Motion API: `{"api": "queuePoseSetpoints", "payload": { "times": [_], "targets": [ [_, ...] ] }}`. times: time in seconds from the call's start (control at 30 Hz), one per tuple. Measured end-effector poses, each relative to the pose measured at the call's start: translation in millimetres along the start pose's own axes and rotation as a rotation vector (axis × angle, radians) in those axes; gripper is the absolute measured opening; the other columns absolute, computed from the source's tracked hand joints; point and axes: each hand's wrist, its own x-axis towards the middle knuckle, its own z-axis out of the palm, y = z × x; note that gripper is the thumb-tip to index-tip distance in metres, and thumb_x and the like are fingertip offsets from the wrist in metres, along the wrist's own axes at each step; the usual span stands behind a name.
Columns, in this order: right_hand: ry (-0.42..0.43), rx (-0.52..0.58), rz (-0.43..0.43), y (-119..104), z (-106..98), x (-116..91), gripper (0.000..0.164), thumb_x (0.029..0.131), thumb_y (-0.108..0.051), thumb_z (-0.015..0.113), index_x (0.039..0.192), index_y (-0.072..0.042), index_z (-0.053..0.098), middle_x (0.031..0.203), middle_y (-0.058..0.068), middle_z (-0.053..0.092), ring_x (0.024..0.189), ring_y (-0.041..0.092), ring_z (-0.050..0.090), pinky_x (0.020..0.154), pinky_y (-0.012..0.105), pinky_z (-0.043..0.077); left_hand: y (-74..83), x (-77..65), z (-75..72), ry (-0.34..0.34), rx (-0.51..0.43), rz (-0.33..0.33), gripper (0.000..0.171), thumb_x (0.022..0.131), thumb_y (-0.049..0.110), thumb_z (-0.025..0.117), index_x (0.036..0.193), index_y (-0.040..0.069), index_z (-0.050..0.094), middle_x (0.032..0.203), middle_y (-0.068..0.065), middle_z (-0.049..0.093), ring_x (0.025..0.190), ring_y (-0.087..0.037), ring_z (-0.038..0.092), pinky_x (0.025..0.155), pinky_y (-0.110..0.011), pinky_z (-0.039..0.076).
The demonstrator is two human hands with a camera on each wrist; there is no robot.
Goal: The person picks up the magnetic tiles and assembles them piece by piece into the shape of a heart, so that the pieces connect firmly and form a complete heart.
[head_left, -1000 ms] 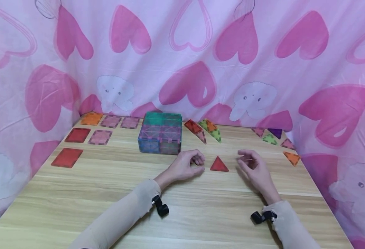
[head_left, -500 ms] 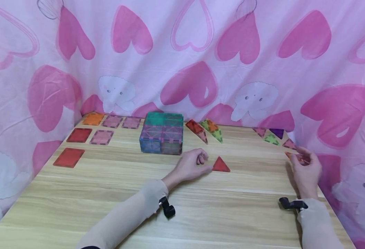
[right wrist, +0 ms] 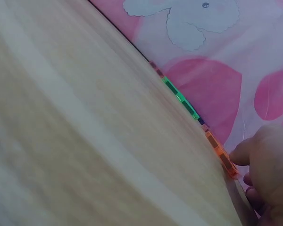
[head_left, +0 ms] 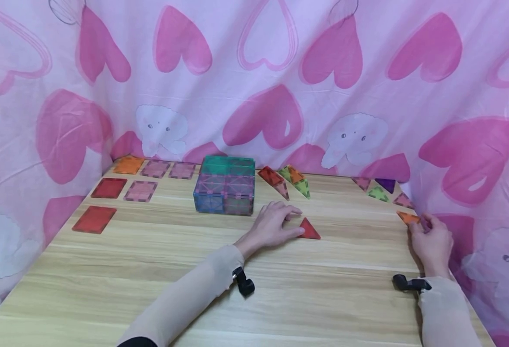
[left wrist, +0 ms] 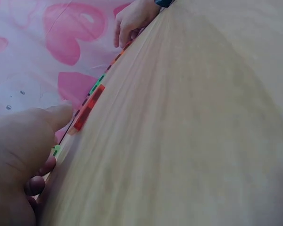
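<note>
A red triangular magnetic tile [head_left: 310, 230] lies flat in the middle of the table. My left hand [head_left: 272, 224] is beside it, its thumb reaching over the tile's left corner in the head view and the fingers loosely bent. In the left wrist view that thumb points at the red tile [left wrist: 88, 110]. Far to the right, my right hand [head_left: 432, 243] pinches the near corner of an orange triangular magnetic tile [head_left: 408, 217], which lies flat by the table edge. The right wrist view shows a fingertip against the orange tile [right wrist: 221, 153], with other fingers curled below.
Behind the left hand stands a box of magnetic tiles [head_left: 224, 188], green, purple and blue. Square tiles [head_left: 109, 188] lie at the left. Two diamond-shaped groups, red-pink [head_left: 274, 182] and green-orange [head_left: 295, 180], lie behind. Small triangles [head_left: 379, 194] sit back right. A pink curtain [head_left: 254, 72] surrounds the table.
My right hand has swung right, from near the red triangle to the orange triangle, and now grips its corner. My left hand has shifted slightly right, its fingers uncurling and its thumb now over the red triangle's corner.
</note>
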Motion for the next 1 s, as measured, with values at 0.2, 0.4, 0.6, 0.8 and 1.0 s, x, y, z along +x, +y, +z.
{"api": "queuePoseSetpoints", "payload": {
  "times": [0.2,0.4,0.6,0.8,1.0],
  "targets": [
    [-0.046,-0.039,0.002,-2,-1,-1,0.052,0.108,-0.022,0.064,0.155,0.001,0.061,0.147,0.033,0.065,0.135,0.056,0.060,0.117,0.067,0.043,2.9,3.4,1.1,-0.065,0.117,0.043,0.059,0.101,0.064,0.073,0.154,0.039,0.067,0.115,0.005,0.059,0.111,-0.016,0.049,0.095,-0.034,0.039],
    [-0.103,-0.018,-0.032,-6,-1,-1,0.050,0.111,-0.021,0.064,0.155,0.001,0.061,0.151,0.034,0.062,0.137,0.054,0.056,0.115,0.069,0.042,-0.5,2.0,-0.1,-0.082,0.065,0.086,0.056,0.100,0.062,0.075,0.149,0.035,0.068,0.120,0.006,0.058,0.115,-0.016,0.047,0.103,-0.037,0.038],
    [-0.055,0.012,-0.122,-6,2,-5,0.051,0.105,-0.012,0.075,0.153,-0.001,0.064,0.134,0.028,0.060,0.118,0.041,0.056,0.095,0.041,0.042,-7.1,0.5,0.9,-0.020,-0.228,0.112,0.052,0.096,0.028,0.090,0.140,0.021,0.062,0.115,0.004,0.070,0.111,-0.014,0.061,0.106,-0.035,0.049],
    [-0.020,0.022,-0.165,-7,5,-5,0.058,0.098,-0.003,0.080,0.155,-0.007,0.065,0.113,0.013,0.054,0.095,0.019,0.047,0.081,0.023,0.034,-14.0,-8.5,-0.7,0.028,-0.424,0.123,0.054,0.094,0.002,0.087,0.140,0.013,0.062,0.105,0.002,0.073,0.096,-0.009,0.066,0.089,-0.026,0.057],
    [-0.057,0.055,-0.162,-6,2,-5,0.061,0.101,-0.004,0.079,0.159,-0.009,0.060,0.114,0.013,0.062,0.087,0.002,0.050,0.074,0.012,0.039,-16.0,-22.5,-8.1,0.014,-0.368,0.118,0.024,0.096,0.007,0.084,0.118,0.012,0.075,0.103,0.003,0.074,0.092,-0.007,0.066,0.084,-0.025,0.057]
  ]
}}
